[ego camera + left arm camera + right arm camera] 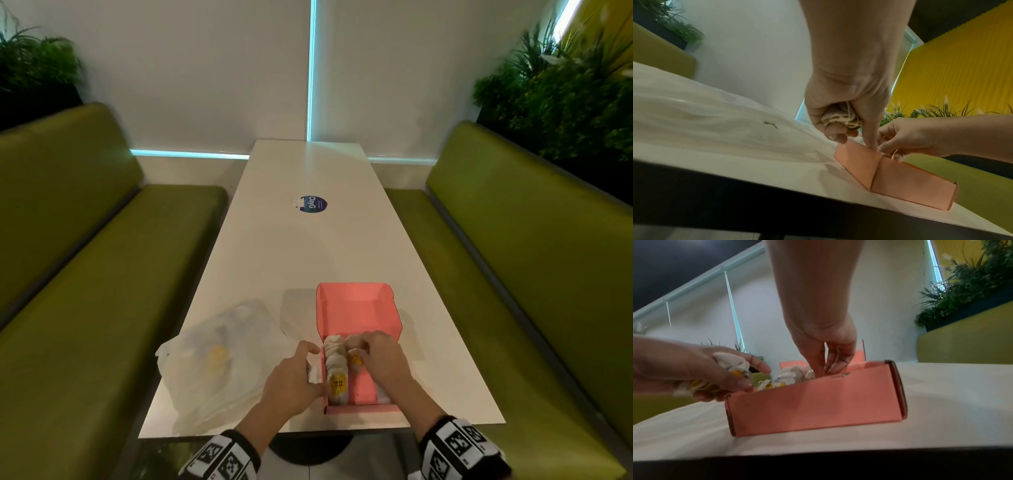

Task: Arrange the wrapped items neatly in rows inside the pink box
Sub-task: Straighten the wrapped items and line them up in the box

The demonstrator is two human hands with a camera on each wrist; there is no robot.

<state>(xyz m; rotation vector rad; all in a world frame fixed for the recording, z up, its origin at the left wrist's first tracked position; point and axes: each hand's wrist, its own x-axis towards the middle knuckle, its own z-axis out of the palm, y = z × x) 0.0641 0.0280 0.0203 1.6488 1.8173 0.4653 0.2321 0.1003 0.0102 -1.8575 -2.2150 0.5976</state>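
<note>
While one row of wrapped items (336,368) already stands along the left wall of the pink box (363,310), a second row beside it is only begun, so the task looks to be somewhere around its middle. The box sits open on the white counter (301,246), close to the counter's near edge and a little toward its right edge, with its lid standing up on the far side. The items are white paper bundles, some showing a round yellow label.

The left hand (291,380) is just outside the box's left wall, its fingers curled round another wrapped bundle (840,117) that waits to go in; its forefinger reaches down to the box's rim. The right hand (382,356) is over the middle of the box, its fingers reaching down among the items of the second row (356,356); whether they pinch one or only nudge it cannot be told. The pink floor near the front wall is bare, and something white lies at the box's near right corner, too hidden to name.

A crumpled clear plastic bag (219,356) lies near the counter's near left corner, with something yellow dimly showing inside, so more items probably remain.

The long counter bears a round blue sticker (313,204) near its middle. Green padded benches (85,274) run along both long sides, leafy plants (561,99) stand behind them, and a pale wall with thin lines of light closes the far end.
</note>
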